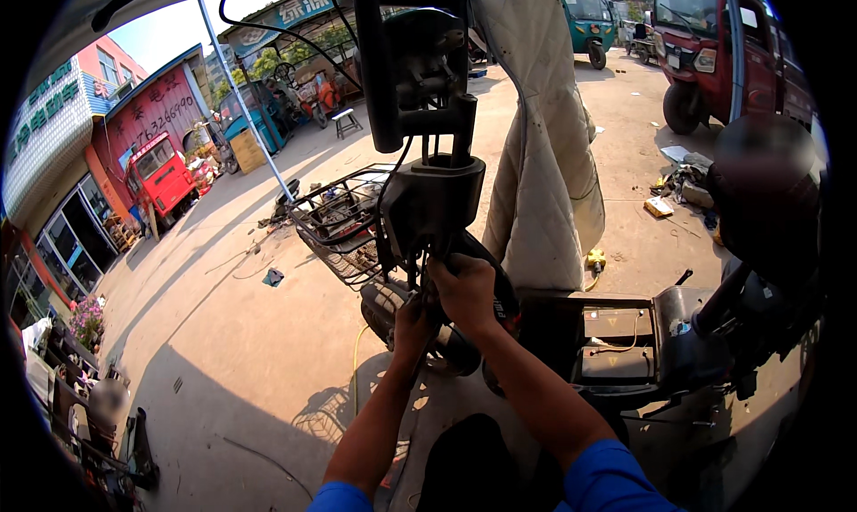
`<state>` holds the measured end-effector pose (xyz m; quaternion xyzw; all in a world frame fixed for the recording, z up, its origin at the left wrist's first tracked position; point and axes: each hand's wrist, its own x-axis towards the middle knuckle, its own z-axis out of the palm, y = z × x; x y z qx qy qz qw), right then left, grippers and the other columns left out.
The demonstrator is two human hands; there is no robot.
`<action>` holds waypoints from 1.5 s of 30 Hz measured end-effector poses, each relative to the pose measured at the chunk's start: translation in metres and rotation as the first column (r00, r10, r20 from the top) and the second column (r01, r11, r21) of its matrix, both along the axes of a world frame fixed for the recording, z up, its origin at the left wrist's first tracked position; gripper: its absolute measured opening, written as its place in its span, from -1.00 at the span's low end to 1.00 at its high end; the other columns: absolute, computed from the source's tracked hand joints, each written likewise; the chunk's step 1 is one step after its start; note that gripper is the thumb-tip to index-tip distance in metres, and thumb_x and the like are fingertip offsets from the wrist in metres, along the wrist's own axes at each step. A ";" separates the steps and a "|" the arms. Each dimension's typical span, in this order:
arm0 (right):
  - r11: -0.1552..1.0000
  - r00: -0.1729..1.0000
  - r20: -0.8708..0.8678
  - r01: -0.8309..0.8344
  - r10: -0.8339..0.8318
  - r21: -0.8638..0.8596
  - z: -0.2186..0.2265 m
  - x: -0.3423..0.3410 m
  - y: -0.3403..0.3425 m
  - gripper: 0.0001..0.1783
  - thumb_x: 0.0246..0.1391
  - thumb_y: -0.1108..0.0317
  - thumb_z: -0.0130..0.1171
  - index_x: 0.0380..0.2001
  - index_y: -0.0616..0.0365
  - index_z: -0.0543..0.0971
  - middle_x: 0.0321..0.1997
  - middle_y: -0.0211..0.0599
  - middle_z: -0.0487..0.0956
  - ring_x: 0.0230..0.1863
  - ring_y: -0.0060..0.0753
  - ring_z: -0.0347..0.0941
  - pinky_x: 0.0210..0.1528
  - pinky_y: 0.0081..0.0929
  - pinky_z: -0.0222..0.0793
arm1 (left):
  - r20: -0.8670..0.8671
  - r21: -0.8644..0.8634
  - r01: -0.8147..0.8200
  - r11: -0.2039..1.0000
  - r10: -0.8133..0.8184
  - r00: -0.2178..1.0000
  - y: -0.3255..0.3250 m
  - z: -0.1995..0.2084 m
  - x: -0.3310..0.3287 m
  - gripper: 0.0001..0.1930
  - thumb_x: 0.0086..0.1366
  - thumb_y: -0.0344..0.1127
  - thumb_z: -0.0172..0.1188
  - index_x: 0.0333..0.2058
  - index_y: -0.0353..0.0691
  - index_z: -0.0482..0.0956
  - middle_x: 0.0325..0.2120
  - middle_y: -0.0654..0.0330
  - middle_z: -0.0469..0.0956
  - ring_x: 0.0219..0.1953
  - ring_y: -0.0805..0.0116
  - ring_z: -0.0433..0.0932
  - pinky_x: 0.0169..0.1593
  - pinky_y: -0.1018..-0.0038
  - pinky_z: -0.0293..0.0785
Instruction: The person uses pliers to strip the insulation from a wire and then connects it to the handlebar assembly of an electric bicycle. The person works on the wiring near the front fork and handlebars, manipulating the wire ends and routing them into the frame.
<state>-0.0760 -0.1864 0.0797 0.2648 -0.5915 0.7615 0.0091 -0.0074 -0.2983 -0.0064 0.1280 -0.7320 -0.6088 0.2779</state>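
The electric scooter (500, 333) stands opened up on the concrete yard, its black front column cover (431, 204) loose — work looks midway. Right hand (464, 291) grips the wiring (425, 264) beneath it; left hand (411, 326) closes around lower cables.

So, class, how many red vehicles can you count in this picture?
2: a small red truck parked at the left by the red building, and a red three-wheeler at the upper right. Others may be hidden behind the hanging quilted cover.
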 end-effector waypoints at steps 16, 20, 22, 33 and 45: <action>0.996 0.994 -0.104 0.031 -0.023 0.082 0.006 0.003 0.010 -0.68 0.04 0.30 0.17 -0.65 0.35 0.53 -0.78 -0.30 0.45 -0.69 -0.70 0.33 -0.61 -0.46 0.25 | 0.113 -0.218 -0.262 0.940 0.291 0.950 0.038 0.050 0.018 -0.59 0.39 -0.09 0.12 -0.34 -0.42 0.65 -0.62 0.24 0.57 -0.49 0.62 0.44 -0.43 0.45 0.37; 0.998 0.992 -0.117 0.041 -0.035 0.055 0.006 0.003 0.008 -0.69 0.03 0.29 0.16 -0.63 0.36 0.54 -0.78 -0.25 0.46 -0.68 -0.70 0.32 -0.59 -0.44 0.26 | 0.069 -0.187 -0.227 0.956 0.243 0.968 0.026 0.037 0.012 -0.60 0.40 -0.11 0.10 -0.33 -0.41 0.66 -0.59 0.22 0.61 -0.48 0.60 0.48 -0.40 0.45 0.40; 0.997 0.992 -0.121 0.051 -0.044 0.053 0.004 0.004 0.006 -0.69 0.02 0.29 0.17 -0.62 0.36 0.54 -0.77 -0.23 0.46 -0.68 -0.69 0.33 -0.59 -0.43 0.26 | 0.041 -0.169 -0.212 0.962 0.222 0.974 0.023 0.033 0.013 -0.60 0.41 -0.13 0.09 -0.33 -0.41 0.66 -0.58 0.22 0.61 -0.48 0.60 0.48 -0.39 0.46 0.40; 0.988 0.967 -0.230 0.134 -0.112 0.082 0.000 0.006 0.003 -0.72 0.02 0.28 0.18 -0.58 0.32 0.56 -0.67 0.00 0.50 -0.67 -0.22 0.51 -0.56 -0.33 0.32 | 0.018 -0.158 -0.237 0.959 0.243 0.970 0.003 0.008 0.007 -0.64 0.40 -0.20 0.09 -0.32 -0.46 0.64 -0.56 0.20 0.61 -0.49 0.60 0.43 -0.39 0.47 0.36; 0.971 0.950 -0.298 0.153 -0.093 0.184 0.000 0.005 0.006 -0.76 -0.03 0.30 0.18 -0.57 0.30 0.58 -0.60 -0.01 0.58 -0.54 -0.10 0.60 -0.46 -0.29 0.43 | -0.052 -0.136 -0.211 0.968 0.206 0.977 0.003 0.013 0.012 -0.60 0.40 -0.19 0.09 -0.50 -0.43 0.58 -0.67 0.35 0.44 -0.58 0.64 0.26 -0.52 0.51 0.15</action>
